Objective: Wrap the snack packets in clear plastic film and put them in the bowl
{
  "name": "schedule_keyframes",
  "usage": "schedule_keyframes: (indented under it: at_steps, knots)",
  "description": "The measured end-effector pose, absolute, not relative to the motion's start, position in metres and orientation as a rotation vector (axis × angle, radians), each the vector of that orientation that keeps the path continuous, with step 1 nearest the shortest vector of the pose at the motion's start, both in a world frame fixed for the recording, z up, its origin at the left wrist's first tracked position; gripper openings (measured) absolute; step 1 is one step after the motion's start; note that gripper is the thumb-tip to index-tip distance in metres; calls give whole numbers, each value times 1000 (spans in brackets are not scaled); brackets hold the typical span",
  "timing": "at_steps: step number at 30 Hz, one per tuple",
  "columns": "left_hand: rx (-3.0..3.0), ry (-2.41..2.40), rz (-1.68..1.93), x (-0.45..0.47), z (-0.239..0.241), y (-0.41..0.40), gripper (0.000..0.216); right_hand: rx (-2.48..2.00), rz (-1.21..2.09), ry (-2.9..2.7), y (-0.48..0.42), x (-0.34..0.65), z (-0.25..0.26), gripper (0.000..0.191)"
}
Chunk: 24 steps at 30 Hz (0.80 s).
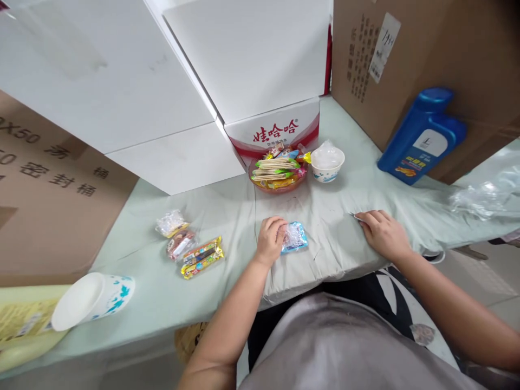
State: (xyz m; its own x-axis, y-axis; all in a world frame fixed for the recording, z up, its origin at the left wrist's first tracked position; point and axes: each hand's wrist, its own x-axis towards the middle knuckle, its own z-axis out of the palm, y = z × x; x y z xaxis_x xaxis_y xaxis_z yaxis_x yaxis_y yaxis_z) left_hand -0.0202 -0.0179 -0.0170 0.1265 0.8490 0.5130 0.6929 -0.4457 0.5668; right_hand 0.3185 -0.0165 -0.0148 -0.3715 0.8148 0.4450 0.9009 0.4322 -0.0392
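My left hand (270,240) is closed at the left edge of a small blue snack packet (299,238) with a clear, shiny middle, which lies flat on the cloth. Fingers curled, my right hand (384,234) rests on the cloth farther right. A thin, dark, pointed tip (354,215) pokes out from it; the rest is hidden, and I cannot tell what it is. Beyond both hands stands a pink see-through bowl (278,188) heaped with wrapped snacks. Beside it is a paper cup (326,172) filled with clear plastic wrappers.
Left of my hands lie several wrapped snacks (202,258). A paper cup (116,295) lies tipped at the far left. White boxes (260,59) and a brown carton (406,59) wall the back. A blue bottle (424,138) and crumpled clear plastic (489,192) are at right.
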Motion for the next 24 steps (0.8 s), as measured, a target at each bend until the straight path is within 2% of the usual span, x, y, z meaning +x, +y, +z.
schedule_keyframes:
  at_steps: [3, 7, 13, 18, 24]
  knots:
    - [2228, 1601, 1318, -26, -18, -21, 26, -1394, -144, -2288, -17, 300, -9, 25]
    - [2125, 1656, 1437, -29, -18, -27, 17, -1100, 84, -2355, -25, 248, 6, 31]
    - [2095, 1567, 1292, -26, -19, -28, 12, -1017, 183, -2648, -28, 184, 20, 30]
    - [2145, 1470, 1190, -26, -17, -29, 7, -1167, 229, -2598, -17, 211, 12, 32]
    - [2047, 1462, 1184, -27, -22, -27, 19, -1511, 55, -2283, -6, 268, -1, 27]
